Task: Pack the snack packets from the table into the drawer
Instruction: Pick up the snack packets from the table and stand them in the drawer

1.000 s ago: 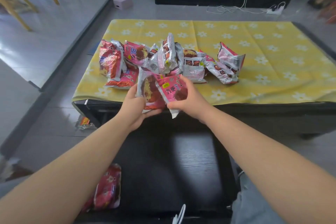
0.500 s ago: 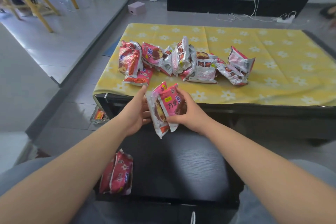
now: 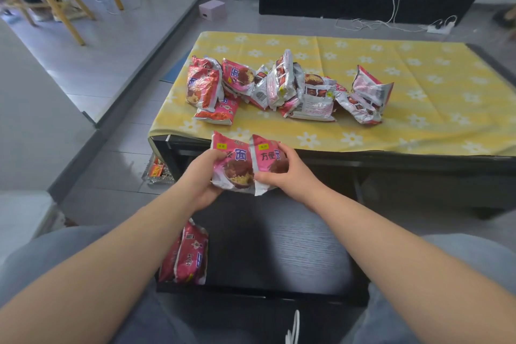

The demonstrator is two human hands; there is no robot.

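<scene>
**Pink packets paired over the drawer**

We hold two snack packets, one in each of our hands. Our left hand (image 3: pixel 201 176) curls round the left packet (image 3: pixel 234 165), and our right hand (image 3: pixel 290 173) curls round the right packet (image 3: pixel 268 159). We keep them side by side and touching, faces up, probably so they go down as a neat pair. They hang over the open black drawer (image 3: pixel 279 246), just in front of the worktop (image 3: pixel 418 92). Two stored packets (image 3: pixel 190 257) stand on edge in the drawer's near left corner. The heap (image 3: pixel 282 86) on the yellow cloth holds about ten packets, though overlaps prevent an exact count.
</scene>
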